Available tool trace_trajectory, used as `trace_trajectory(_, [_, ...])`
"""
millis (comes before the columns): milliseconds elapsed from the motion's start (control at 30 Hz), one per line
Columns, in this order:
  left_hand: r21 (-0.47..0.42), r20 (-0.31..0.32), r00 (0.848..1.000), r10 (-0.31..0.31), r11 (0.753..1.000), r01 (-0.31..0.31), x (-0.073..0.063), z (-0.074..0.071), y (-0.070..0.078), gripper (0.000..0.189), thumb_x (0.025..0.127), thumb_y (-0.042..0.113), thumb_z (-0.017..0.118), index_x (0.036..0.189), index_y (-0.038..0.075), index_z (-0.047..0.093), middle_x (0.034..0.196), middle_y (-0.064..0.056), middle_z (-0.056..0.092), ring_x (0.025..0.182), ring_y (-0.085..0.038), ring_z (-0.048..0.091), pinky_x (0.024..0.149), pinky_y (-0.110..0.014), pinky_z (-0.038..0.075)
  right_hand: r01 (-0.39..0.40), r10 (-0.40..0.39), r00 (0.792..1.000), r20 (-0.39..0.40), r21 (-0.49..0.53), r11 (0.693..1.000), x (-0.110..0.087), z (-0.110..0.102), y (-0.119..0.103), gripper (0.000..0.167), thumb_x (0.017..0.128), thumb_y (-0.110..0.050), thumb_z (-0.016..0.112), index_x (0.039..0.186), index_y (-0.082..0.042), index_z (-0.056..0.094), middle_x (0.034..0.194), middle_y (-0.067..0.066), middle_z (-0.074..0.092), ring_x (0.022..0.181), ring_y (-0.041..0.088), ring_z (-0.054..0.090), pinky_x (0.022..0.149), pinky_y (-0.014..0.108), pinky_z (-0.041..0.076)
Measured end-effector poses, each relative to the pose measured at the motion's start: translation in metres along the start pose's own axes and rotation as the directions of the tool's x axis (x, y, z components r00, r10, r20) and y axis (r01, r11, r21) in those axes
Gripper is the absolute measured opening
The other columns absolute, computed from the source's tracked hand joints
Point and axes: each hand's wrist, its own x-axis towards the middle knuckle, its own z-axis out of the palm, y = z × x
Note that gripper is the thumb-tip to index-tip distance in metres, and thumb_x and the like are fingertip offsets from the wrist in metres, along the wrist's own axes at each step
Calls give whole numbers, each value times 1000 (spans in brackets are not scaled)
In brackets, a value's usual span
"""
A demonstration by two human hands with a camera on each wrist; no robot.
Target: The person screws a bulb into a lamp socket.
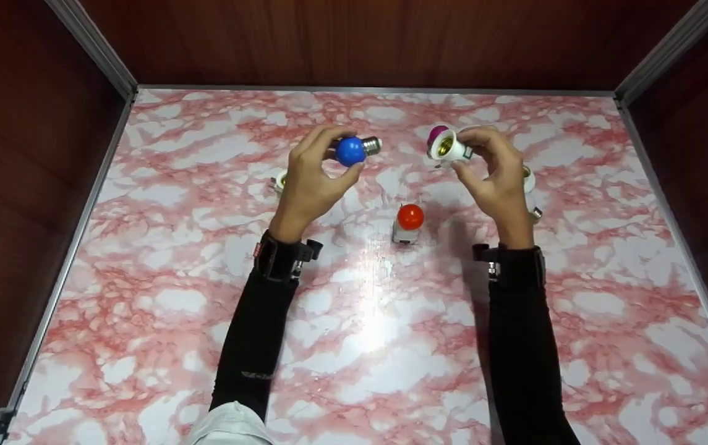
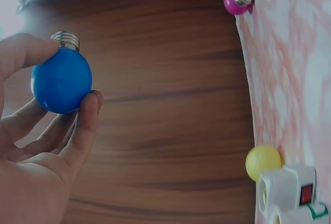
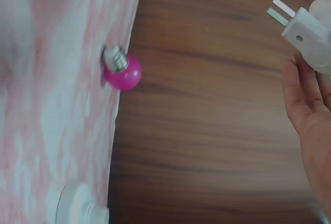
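Observation:
My left hand [image 1: 316,170] pinches a round blue light bulb [image 1: 350,151] between thumb and fingers. Its metal screw base points right in the head view. A white plug-in lamp socket [image 1: 460,152] is held in my right hand [image 1: 494,170], its brass-lined mouth turned left towards the bulb. Bulb and socket are apart. Two flat prongs stick out of the white plug [image 3: 305,32] in the right wrist view. Past the socket lies a magenta bulb [image 1: 437,132], partly covered in the head view but plain to see in the right wrist view.
A red bulb [image 1: 410,217] stands above a white socket [image 1: 405,235] between my arms. Beside my left hand, another socket [image 1: 281,180] is partly hidden. White fittings [image 1: 528,191] show behind my right wrist. The left wrist view shows a yellow bulb [image 2: 263,162]. Brown panels [image 1: 354,43] wall the table.

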Motion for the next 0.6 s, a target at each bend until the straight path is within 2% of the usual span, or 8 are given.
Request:
trace_trajectory(167, [25,49,998,26,999,-27,0,12,8,45,92,24,84,130,2,72,129,-17,70,117,-25,72,99,-27,61,32,-32,998,53,-6,999,0,9,-5,34,85,17,73,117,17,66,119,-7,69,111,10,69,106,24,58])
trace_trajectory(333, [42,86,995,58,997,-62,1,21,13,43,92,22,84,130,4,72,129,-16,71,118,-25,71,102,-26,59,56,-53,995,89,-28,998,0,17,-7,34,85,15,75,118,15,68,121,2,71,116,10,69,111,28,57])
trace_trajectory(467, [40,90,992,84,995,-88,1,24,13,44,91,21,84,130,4,73,125,-16,71,116,-25,72,102,-33,61,85,-79,990,114,-55,995,0,22,-8,33,86,11,77,118,12,71,119,11,73,116,15,70,111,29,58])
trace_trajectory(600, [43,97,992,84,995,-89,0,26,11,48,90,21,86,131,0,70,127,-17,72,115,-26,72,102,-39,62,112,-100,985,140,-81,990,1,26,-9,32,86,8,79,118,6,74,116,15,74,113,19,70,109,29,59])
